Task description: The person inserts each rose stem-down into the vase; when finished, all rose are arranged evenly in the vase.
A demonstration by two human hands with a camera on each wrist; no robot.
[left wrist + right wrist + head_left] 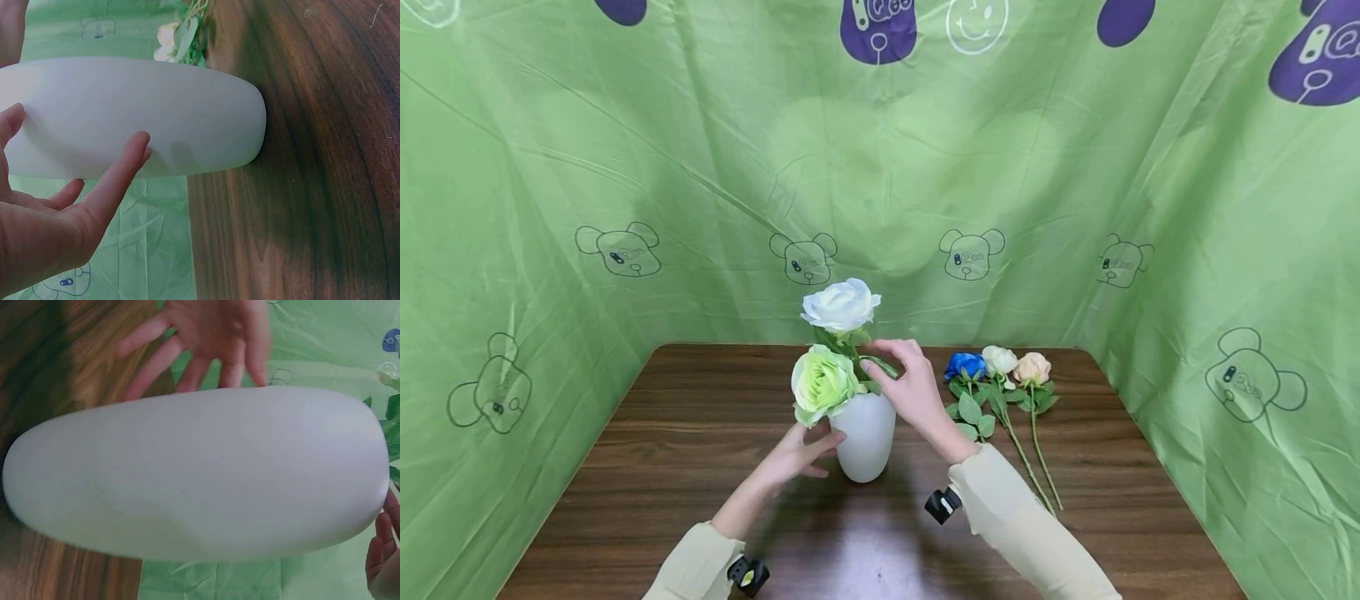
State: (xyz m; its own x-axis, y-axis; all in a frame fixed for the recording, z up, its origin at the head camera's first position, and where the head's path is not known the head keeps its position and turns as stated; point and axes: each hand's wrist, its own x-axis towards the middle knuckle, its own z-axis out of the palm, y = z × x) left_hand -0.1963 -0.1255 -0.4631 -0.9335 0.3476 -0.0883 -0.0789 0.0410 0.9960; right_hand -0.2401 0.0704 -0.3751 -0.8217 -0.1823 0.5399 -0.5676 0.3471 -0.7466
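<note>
Step looks like settling the tall white rose [841, 307] beside the green rose [823, 383] in the vase [867, 442], mid-desk [700, 475]. Left grip [801, 454] spreads wide at the vase's left side; right grip [910, 387] is by the stems, can't tell if pinching. Next likely calls for freeing the right, then reaching right for the blue rose [964, 365].

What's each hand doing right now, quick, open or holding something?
Left hand: open, fingers spread at the side of the smooth, rounded white vase.
Right hand: by the green leafy stems above the vase; can't tell whether it pinches one.
</note>
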